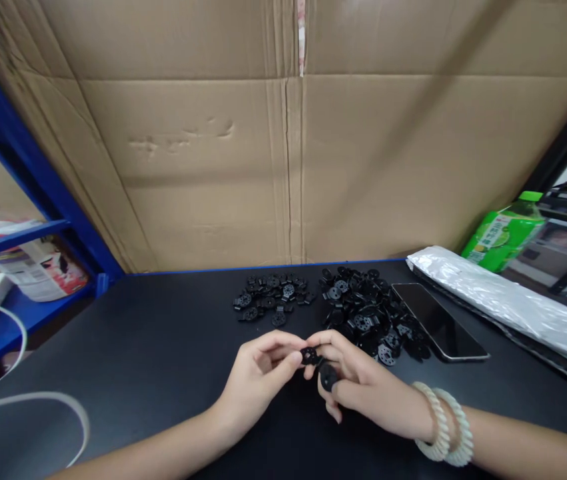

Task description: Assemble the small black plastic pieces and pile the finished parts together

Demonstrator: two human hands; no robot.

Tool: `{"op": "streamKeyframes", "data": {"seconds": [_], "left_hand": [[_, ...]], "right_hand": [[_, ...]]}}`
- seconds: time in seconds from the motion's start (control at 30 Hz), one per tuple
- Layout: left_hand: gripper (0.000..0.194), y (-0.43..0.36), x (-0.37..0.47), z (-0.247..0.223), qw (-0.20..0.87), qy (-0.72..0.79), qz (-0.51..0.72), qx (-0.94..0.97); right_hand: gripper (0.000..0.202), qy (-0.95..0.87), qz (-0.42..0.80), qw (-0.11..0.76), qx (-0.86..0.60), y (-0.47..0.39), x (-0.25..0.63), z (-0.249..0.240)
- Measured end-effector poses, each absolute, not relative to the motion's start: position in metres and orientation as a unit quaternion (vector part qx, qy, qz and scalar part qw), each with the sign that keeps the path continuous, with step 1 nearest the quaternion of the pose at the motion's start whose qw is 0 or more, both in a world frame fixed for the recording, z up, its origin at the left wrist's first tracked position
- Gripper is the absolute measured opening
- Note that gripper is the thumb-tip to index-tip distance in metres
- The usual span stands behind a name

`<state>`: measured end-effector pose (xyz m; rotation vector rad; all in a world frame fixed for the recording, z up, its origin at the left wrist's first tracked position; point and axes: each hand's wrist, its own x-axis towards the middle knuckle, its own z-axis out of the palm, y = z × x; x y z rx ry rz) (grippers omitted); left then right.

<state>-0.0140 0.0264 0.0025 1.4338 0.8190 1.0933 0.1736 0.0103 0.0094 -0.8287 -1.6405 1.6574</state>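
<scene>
My left hand [268, 370] pinches a small round black plastic part with holes [308, 355] between thumb and fingertips. Close against it, my right hand [353, 373] is closed around a smooth black disc part [328, 377], its thumb on the disc's edge. The fingertips of both hands meet near the holed part. Whether the two black parts are joined is hidden by the fingers. Beyond my hands lie a smaller heap of similar black parts [278, 293] and, to its right, a larger heap [363, 310].
A phone [440, 323] lies right of the larger heap, beside a long silver-wrapped package [503, 303]. A green bottle [506, 230] leans behind that. Cardboard [203, 167] walls off the back. A white cable [38, 397] loops at left, near a blue shelf [38, 233].
</scene>
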Motion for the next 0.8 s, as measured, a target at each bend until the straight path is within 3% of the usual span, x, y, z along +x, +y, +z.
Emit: {"op": "streamKeyframes", "data": {"seconds": [0.17, 0.3, 0.37, 0.47, 0.63, 0.8], "left_hand": [[0.015, 0.025, -0.019, 0.003, 0.387, 0.350, 0.461, 0.718], [0.022, 0.034, -0.026, 0.002, 0.211, 0.395, 0.395, 0.802], [0.024, 0.040, -0.029, 0.001, 0.151, 0.400, 0.372, 0.824], [0.027, 0.048, -0.034, -0.002, 0.080, 0.408, 0.338, 0.844], [0.037, 0.054, -0.037, -0.005, 0.010, 0.438, 0.239, 0.867], [0.021, 0.050, -0.035, -0.002, 0.022, 0.400, 0.232, 0.886]], "right_hand": [[0.041, -0.825, 0.285, 0.326, -0.363, 0.015, 0.197, 0.036], [0.039, -0.840, 0.018, 0.389, -0.379, 0.042, 0.229, 0.052], [0.045, -0.828, -0.042, 0.381, -0.409, 0.054, 0.244, 0.056], [0.051, -0.816, -0.017, 0.390, -0.427, 0.058, 0.253, 0.058], [0.030, -0.786, 0.085, 0.473, -0.389, 0.035, 0.235, 0.053], [0.029, -0.792, 0.281, 0.427, -0.333, 0.010, 0.202, 0.035]]}}
